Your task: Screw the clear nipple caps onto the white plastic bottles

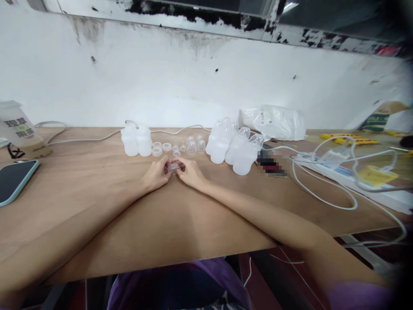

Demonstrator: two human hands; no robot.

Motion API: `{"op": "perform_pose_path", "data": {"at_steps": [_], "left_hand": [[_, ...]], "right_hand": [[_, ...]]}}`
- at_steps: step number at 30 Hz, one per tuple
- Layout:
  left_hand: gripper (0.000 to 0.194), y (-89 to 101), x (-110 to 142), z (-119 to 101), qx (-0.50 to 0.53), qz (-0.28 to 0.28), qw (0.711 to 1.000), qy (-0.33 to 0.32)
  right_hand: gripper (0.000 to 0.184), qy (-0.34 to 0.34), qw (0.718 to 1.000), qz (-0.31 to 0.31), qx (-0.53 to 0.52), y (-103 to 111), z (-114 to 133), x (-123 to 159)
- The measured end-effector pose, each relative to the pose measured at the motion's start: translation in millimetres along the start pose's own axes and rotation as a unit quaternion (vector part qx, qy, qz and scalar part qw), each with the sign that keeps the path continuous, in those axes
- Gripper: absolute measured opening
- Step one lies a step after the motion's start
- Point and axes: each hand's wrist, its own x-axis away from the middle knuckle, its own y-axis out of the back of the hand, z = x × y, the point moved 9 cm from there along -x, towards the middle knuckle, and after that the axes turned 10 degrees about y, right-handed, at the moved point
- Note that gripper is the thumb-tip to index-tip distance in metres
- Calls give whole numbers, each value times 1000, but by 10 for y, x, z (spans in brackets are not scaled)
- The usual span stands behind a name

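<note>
A person's left hand (158,173) and right hand (191,173) meet above a wooden surface (180,219). The grip of each is closed on one small translucent piece (174,166), held between them; fingers partly hide its shape. Just beyond the hands sit whitish rings (157,152), small clear nipple-shaped pieces (176,153) and clear domed caps (191,149). Two frosted bottles (131,144) stand to the left of these; to the right stands a cluster of capped bottles (243,161). At far left, a phone (16,181) lies near a drink cup (21,129).
</note>
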Motion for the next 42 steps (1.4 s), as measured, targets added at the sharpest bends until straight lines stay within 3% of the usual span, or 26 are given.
{"op": "perform_pose_path", "data": {"at_steps": [7,15,28,34,42], "left_hand": [[13,74,32,60,71,-44,996,36],[10,52,-4,42,65,-38,996,45],[11,3,-67,117,88,-26,995,49],[15,103,-26,28,28,-55,998,20],[18,18,2,44,-119,-52,991,45]], "right_hand": [[29,37,999,-1,-30,47,92,-24],[29,32,998,-4,47,34,64,-11],[23,19,999,-19,38,60,71,-33],[23,30,999,-28,30,79,85,-28],[28,59,996,12,58,-3,130,-2]]}}
